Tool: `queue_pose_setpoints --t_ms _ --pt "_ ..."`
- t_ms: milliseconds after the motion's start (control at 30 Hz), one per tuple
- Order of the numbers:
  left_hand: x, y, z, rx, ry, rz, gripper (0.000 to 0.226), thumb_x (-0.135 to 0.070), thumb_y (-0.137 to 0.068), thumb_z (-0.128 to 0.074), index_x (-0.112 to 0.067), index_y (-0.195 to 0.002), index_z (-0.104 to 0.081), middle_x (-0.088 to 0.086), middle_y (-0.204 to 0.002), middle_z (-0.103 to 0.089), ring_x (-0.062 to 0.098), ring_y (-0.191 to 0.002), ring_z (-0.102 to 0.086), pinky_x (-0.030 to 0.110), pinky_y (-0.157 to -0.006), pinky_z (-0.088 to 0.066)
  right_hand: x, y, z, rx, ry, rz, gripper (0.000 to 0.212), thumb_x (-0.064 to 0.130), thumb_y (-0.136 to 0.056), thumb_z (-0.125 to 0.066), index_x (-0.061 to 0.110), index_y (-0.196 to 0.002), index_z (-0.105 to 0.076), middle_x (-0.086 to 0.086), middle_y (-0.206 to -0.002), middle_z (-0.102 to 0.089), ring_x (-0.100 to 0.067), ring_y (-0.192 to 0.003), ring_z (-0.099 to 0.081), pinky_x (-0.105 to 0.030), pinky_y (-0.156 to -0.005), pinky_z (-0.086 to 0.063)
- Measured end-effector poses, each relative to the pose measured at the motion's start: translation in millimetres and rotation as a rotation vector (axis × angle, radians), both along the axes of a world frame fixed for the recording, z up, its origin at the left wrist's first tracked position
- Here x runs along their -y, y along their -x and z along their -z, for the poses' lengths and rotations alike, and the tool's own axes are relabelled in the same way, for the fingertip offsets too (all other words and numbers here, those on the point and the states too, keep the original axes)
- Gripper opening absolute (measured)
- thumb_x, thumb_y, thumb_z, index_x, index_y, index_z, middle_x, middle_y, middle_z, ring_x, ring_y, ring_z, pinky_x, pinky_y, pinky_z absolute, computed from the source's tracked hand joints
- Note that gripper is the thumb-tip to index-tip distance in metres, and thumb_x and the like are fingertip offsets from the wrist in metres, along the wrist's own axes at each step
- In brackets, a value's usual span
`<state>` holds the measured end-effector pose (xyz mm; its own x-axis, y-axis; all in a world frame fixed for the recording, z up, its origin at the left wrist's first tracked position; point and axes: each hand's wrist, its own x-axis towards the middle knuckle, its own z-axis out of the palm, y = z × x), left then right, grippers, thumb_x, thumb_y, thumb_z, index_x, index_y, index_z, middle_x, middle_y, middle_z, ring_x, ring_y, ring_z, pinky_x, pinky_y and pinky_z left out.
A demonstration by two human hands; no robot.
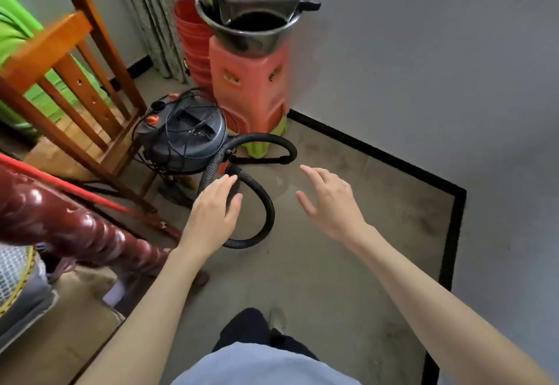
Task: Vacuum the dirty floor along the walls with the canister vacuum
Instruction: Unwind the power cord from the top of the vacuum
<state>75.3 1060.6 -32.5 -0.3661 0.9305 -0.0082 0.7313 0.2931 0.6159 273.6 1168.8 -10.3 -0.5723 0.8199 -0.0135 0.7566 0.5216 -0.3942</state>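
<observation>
A dark grey canister vacuum [186,138] with orange knobs and a loose black cord on its lid stands on the floor beside a wooden chair. Its black hose [266,200] coils in loops on the floor in front of it. My left hand [213,212] hovers over the hose loop with relaxed fingers, holding nothing. My right hand [331,201] is spread open above the bare floor to the right of the hose. The grey floor [378,203] shows dark smudges near the wall.
A wooden chair [75,88] stands at the left. Orange plastic stools [251,94] carry metal basins and pans behind the vacuum. A dark red carved post [75,227] crosses the lower left. White walls with a black baseboard [453,218] bound the right side.
</observation>
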Motion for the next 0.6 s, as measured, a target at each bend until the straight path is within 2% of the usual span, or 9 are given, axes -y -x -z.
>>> queue_pose_setpoints --t_ms 367,600 --pt "-103.1 99.2 37.0 0.044 0.112 -0.282 0.047 -0.027 -0.1 -0.043 -0.013 -0.145 -0.037 0.004 -0.15 -0.037 0.016 -0.141 -0.028 0.038 -0.117 -0.021 -154.7 121.9 33.8 0.107 0.056 -0.288 0.055 0.036 -0.098 -0.05 0.017 -0.148 -0.038 -0.005 -0.143 -0.048 -0.027 -0.129 -0.046 -0.041 -0.108 -0.032" --pt "-174.2 170.0 70.2 0.082 0.195 -0.409 0.048 -0.028 -0.1 -0.04 -0.014 -0.146 -0.034 0.005 -0.151 -0.034 0.018 -0.142 -0.026 0.04 -0.117 -0.02 -236.9 216.7 59.2 0.155 0.084 -0.43 0.054 0.032 -0.098 -0.051 0.014 -0.148 -0.038 -0.006 -0.143 -0.047 -0.028 -0.132 -0.043 -0.042 -0.107 -0.03"
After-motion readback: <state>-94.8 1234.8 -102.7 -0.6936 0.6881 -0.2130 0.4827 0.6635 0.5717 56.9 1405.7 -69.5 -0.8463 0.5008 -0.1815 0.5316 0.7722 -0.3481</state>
